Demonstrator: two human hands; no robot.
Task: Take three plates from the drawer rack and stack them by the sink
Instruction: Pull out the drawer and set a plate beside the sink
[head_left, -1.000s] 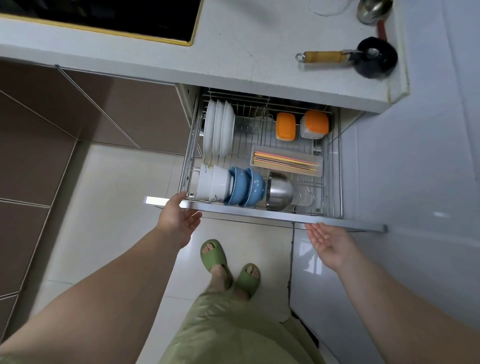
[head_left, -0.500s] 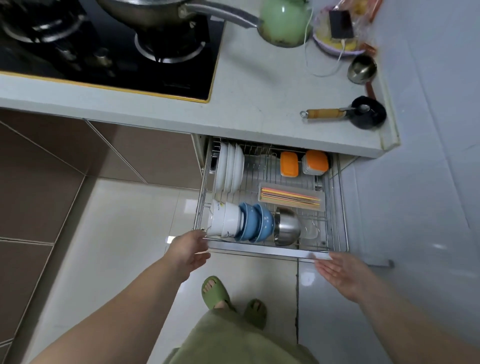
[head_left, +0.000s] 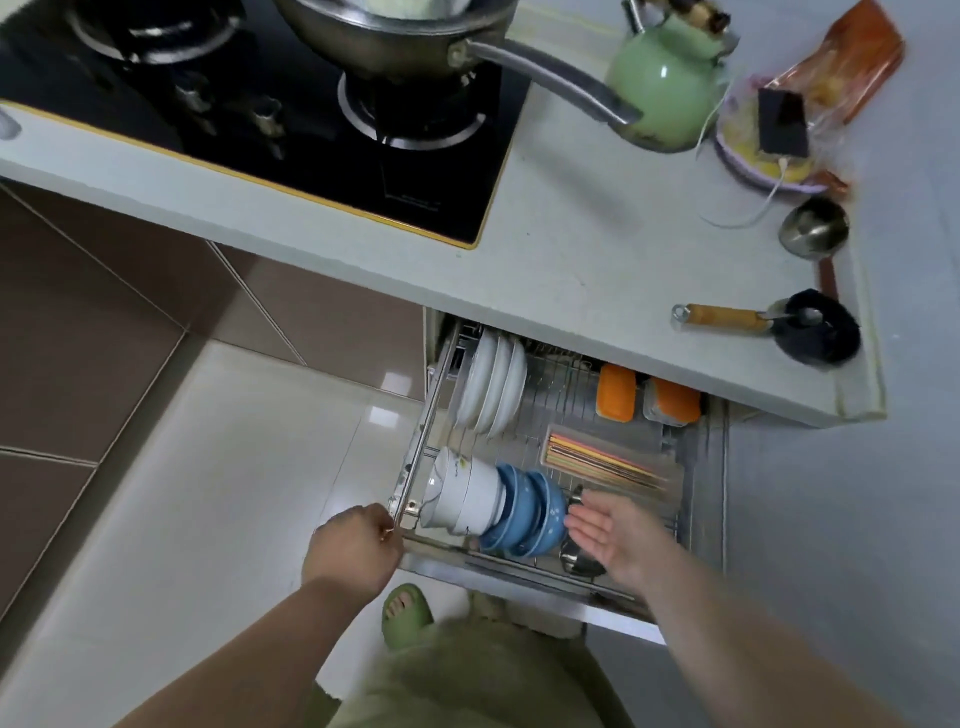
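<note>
Several white plates (head_left: 491, 387) stand on edge in the back left of the open drawer rack (head_left: 698, 483) under the counter. My left hand (head_left: 353, 551) is at the drawer's front left corner, fingers curled round the end of the drawer front (head_left: 519, 577). My right hand (head_left: 615, 535) hovers open, palm up, over the front of the rack, just right of the blue bowls (head_left: 530, 512) and above a steel bowl (head_left: 579, 558). It holds nothing and is well short of the plates. No sink is in view.
White bowls (head_left: 462, 496) lie beside the blue ones. A chopstick tray (head_left: 608, 460) and orange-lidded boxes (head_left: 647, 400) fill the rack's right side. The counter overhangs the plates and carries a stove with a pan (head_left: 395, 31), a green kettle (head_left: 667, 88), a ladle (head_left: 813, 228) and a small black pan (head_left: 815, 327).
My right hand left the drawer front and moved up and left over the rack beside the blue bowls. My left hand curled at the front left corner. The view tilted up onto the counter.
</note>
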